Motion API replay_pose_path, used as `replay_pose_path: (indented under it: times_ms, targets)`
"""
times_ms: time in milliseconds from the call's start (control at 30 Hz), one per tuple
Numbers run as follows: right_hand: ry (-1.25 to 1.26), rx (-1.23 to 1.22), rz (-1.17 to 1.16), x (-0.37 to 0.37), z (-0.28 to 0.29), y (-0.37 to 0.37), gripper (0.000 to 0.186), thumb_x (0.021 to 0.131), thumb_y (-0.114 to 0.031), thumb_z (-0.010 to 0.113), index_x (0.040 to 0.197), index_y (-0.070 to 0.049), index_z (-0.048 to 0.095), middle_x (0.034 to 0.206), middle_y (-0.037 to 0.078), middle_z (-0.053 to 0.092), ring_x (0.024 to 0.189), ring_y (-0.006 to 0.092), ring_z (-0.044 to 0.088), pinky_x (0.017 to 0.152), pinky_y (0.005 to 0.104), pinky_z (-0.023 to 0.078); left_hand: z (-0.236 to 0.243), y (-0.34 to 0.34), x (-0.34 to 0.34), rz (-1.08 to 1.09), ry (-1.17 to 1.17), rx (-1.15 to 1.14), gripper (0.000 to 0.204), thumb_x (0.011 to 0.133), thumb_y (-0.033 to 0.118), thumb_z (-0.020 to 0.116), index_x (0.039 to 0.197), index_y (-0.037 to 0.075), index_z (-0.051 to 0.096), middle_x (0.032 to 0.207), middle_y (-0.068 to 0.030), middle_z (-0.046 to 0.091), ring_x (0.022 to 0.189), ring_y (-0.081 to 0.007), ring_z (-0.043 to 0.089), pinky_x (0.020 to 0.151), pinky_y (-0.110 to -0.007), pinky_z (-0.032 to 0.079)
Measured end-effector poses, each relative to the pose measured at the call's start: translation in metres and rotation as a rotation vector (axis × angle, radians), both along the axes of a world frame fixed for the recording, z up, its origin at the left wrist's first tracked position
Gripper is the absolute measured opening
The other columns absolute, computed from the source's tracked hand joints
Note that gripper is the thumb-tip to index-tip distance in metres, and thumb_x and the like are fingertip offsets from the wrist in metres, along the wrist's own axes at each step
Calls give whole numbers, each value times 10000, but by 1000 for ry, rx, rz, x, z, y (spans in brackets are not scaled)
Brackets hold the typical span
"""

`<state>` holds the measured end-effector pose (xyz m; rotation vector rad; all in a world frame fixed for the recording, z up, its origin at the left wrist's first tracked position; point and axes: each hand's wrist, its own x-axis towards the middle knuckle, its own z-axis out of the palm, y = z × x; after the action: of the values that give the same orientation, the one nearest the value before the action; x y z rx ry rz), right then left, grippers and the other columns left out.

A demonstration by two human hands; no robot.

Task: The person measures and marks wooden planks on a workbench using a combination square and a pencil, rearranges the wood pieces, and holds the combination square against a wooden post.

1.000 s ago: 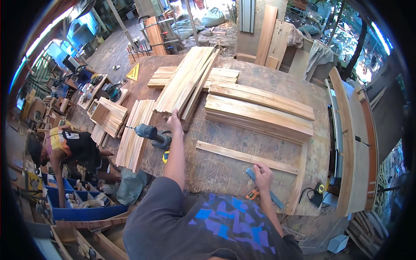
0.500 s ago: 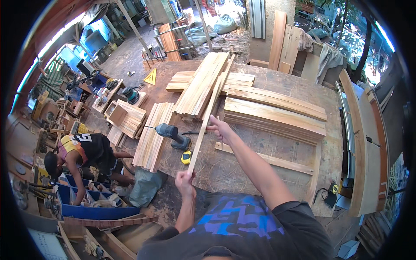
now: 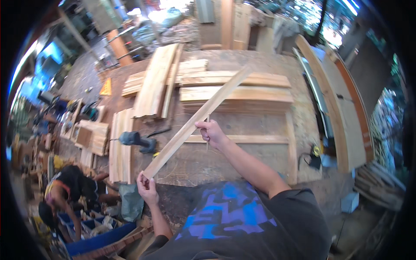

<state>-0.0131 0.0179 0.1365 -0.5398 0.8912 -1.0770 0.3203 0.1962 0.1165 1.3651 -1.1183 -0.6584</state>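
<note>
Head view: holds a slat (image 3: 216,102) slantwise, lower left to upper centre, above the table (image 3: 236,161); pinches its lower end with left hand (image 3: 148,190); touches its middle and clasps a thin stick (image 3: 207,145) with right hand (image 3: 211,131).

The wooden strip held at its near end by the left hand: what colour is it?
Wooden strip: pale tan, seen best in the head view.

The wide fisheye looks from the wearer's head steeply down past the shirt (image 3: 229,216) and forward across the nearby table (image 3: 186,164).
</note>
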Motion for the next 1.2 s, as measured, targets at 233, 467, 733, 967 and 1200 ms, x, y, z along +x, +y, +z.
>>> replay_pose_path:
  times_ms: [233,467,733,967,1200]
  targets:
    - [-153,27,-95,-112,-68,87,636,949,-107,644,1542,-187,429,779,-60,524,451,37,353,394,235,258,-28,-86,-27,-365,70,232,500,984,34,600,1469,-6,487,1252,-76,635,1084,-139,616,923,-272,488]
    - [-342,28,-289,-138,-71,127,530,961,-114,659,1462,-194,504,860,-59,550,473,45,359,409,222,260,-49,-146,-54,-573,76,349,492,996,138,637,1453,13,503,1260,-59,621,1090,-124,601,882,-273,506]
    - [-151,-50,-543,-138,-54,113,170,916,-138,764,968,-129,602,647,-82,460,445,24,378,374,215,244,-77,-157,-86,-521,235,882,421,1017,552,480,920,166,619,625,61,458,503,-92,452,449,-261,301]
    - [100,56,-621,-134,-68,93,229,895,-220,814,943,-107,620,748,-23,604,411,20,343,357,217,232,-92,-165,-89,-421,200,866,472,1003,599,522,762,195,560,567,66,407,463,-76,359,440,-278,258]
    - [80,358,-496,-129,-133,61,307,878,-303,822,992,-68,661,848,58,681,456,41,365,388,229,259,-79,-220,-100,-333,-134,527,446,1040,465,584,781,107,645,648,28,542,608,-92,567,549,-264,412]
